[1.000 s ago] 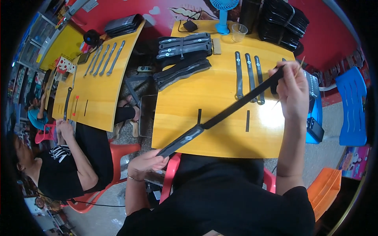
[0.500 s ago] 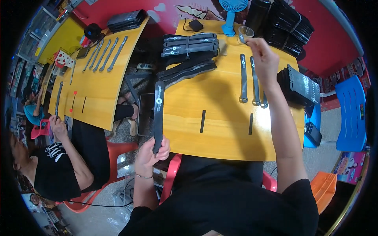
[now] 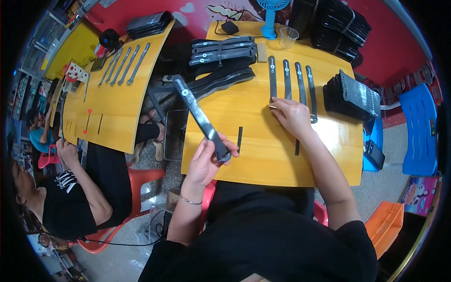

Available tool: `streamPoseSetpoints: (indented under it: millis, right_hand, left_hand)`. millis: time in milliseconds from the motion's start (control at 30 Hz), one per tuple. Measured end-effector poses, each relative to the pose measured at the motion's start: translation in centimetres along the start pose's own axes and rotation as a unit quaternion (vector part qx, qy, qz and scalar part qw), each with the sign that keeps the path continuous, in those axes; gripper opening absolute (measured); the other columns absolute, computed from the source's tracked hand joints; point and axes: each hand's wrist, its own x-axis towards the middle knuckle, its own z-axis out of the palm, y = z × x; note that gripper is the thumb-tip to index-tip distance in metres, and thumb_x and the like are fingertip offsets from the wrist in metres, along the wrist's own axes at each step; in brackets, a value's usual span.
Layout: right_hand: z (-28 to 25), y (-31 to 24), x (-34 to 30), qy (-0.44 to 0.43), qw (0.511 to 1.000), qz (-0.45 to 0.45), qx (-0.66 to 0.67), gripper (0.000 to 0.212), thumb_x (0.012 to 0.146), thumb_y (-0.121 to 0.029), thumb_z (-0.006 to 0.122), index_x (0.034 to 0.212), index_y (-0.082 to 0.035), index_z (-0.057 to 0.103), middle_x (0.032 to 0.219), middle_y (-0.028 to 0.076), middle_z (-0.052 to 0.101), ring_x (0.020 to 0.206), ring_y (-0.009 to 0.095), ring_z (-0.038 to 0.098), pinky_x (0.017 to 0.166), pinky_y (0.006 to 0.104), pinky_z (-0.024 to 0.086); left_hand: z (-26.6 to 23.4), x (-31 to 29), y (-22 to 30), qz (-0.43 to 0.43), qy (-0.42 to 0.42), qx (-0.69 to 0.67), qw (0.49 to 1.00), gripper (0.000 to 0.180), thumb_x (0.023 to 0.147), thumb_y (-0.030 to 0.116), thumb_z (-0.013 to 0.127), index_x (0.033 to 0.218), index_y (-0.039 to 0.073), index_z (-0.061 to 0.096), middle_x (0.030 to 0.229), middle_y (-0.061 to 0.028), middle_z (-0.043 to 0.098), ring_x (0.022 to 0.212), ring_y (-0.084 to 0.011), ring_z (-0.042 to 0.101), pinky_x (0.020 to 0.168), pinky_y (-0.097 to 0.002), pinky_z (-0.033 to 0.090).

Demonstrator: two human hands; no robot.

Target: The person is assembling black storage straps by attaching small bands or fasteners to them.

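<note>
My left hand point(image 3: 210, 160) grips the lower end of a flat black strap point(image 3: 199, 110) with pale printing. The strap leans up and left, above the near left of the wooden table point(image 3: 263, 164). Its rounded near end shows between thumb and fingers. At the right, my right hand point(image 3: 292, 115) is closed, thumb and fingertips together at the lower end of the leftmost black strap point(image 3: 273, 77) in a row. That strap's lower end is hidden by the fingers. Beside it lie three more straps, the nearest being a strap point(image 3: 287, 80); my hand partly covers their lower parts.
Bundled straps point(image 3: 223, 50) lie at the far left. A clear cup point(image 3: 288, 37) and blue fan point(image 3: 269, 21) stand at the back; black packets point(image 3: 354, 98) are stacked right. Dark tape marks point(image 3: 240, 140) the table. A person point(image 3: 70, 197) works at another table, left.
My right hand has come down from beside the cup to the row, where one more strap now lies at its left. My left hand has shifted right and tilted its strap.
</note>
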Motion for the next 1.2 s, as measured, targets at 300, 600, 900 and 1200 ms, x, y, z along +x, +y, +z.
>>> streamPoseSetpoints:
  millis: [300, 600, 900, 1200]
  right_hand:
    - [-5.1, -3.6, -2.1, 0.042, 0.979, 0.093, 0.179, 0.023, 0.085, -0.017, 0.060, 0.106, -0.012, 0.066, 0.088, 0.005, 0.067, 0.079, 0.023, 0.064, 0.066, 0.0327, 0.050]
    - [-6.7, -10.8, -6.5, 0.038, 0.965, 0.047, 0.256, 0.052, 0.077, 0.003, 0.059, 0.126, -0.012, 0.055, 0.073, 0.005, 0.063, 0.066, 0.020, 0.059, 0.059, 0.0307, 0.048]
    - [-6.7, -11.0, -6.6, 0.054, 0.965, 0.053, 0.250, 0.039, 0.077, 0.006, 0.059, 0.114, -0.007, 0.062, 0.074, 0.007, 0.064, 0.063, 0.020, 0.058, 0.059, 0.0294, 0.046]
    - [-6.3, -11.2, -6.7, 0.055, 0.967, 0.058, 0.243, 0.043, 0.076, 0.003, 0.060, 0.117, -0.009, 0.060, 0.074, 0.007, 0.062, 0.065, 0.021, 0.058, 0.061, 0.0314, 0.046]
  left_hand:
    - [4.1, 2.0, -0.5, 0.009, -0.018, 0.023, 1.000, 0.041, 0.092, 0.010, 0.053, 0.130, 0.002, 0.039, 0.114, -0.0149, 0.055, 0.107, -0.0296, 0.058, 0.081, -0.0332, 0.054]
    - [6.0, 2.8, -2.4, 0.069, 0.024, -0.010, 0.997, 0.043, 0.086, 0.003, 0.060, 0.126, 0.002, 0.045, 0.109, -0.0143, 0.060, 0.110, -0.0345, 0.057, 0.086, -0.0416, 0.055]
    - [6.8, 2.5, -3.0, 0.111, 0.021, 0.002, 0.994, 0.043, 0.083, 0.005, 0.065, 0.123, 0.002, 0.049, 0.110, -0.0143, 0.061, 0.108, -0.0349, 0.058, 0.087, -0.0428, 0.054]
    - [7.0, 2.2, -3.2, 0.160, 0.029, 0.037, 0.986, 0.041, 0.080, -0.001, 0.067, 0.118, 0.001, 0.052, 0.108, -0.0147, 0.062, 0.108, -0.0330, 0.058, 0.091, -0.0413, 0.051]
